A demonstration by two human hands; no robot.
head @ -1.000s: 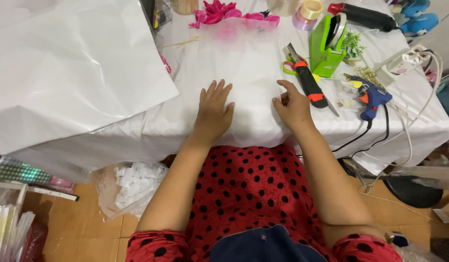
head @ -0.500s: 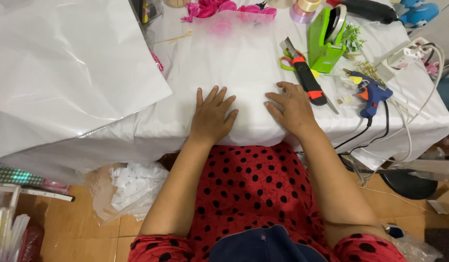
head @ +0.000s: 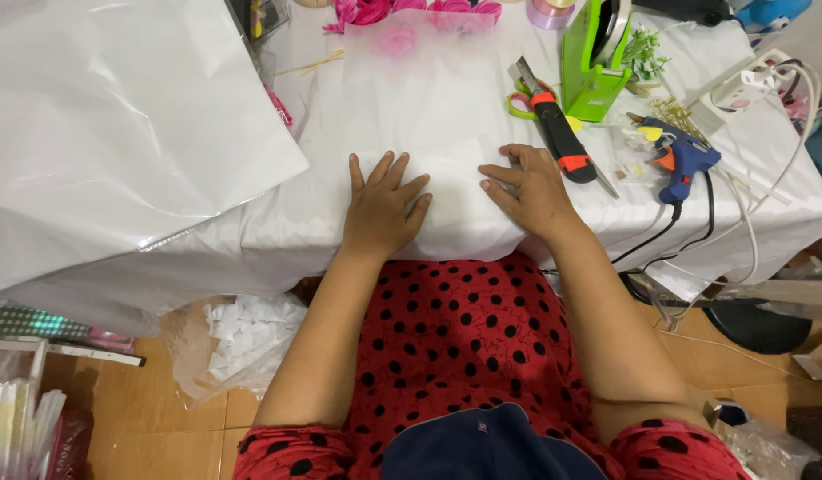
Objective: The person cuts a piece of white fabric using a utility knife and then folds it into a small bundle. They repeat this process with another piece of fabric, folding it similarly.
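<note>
My left hand (head: 383,206) lies flat with fingers spread on a white sheet (head: 446,116) that covers the near part of the table. My right hand (head: 528,188) rests palm down on the same sheet a little to the right, fingers pointing left and loosely apart. Neither hand holds anything. Just past my right hand lie a black and orange utility knife (head: 560,135) and green-handled scissors (head: 521,100).
A large glossy white sheet (head: 118,133) covers the left side. A green tape dispenser (head: 594,64), a blue glue gun (head: 683,160) with its cable, a white power strip (head: 740,89) and pink flowers (head: 402,12) sit at the back and right. A bag of white scraps (head: 242,336) lies on the floor.
My right hand has slid a little to the left across the sheet, toward my left hand. The camera has shifted slightly.
</note>
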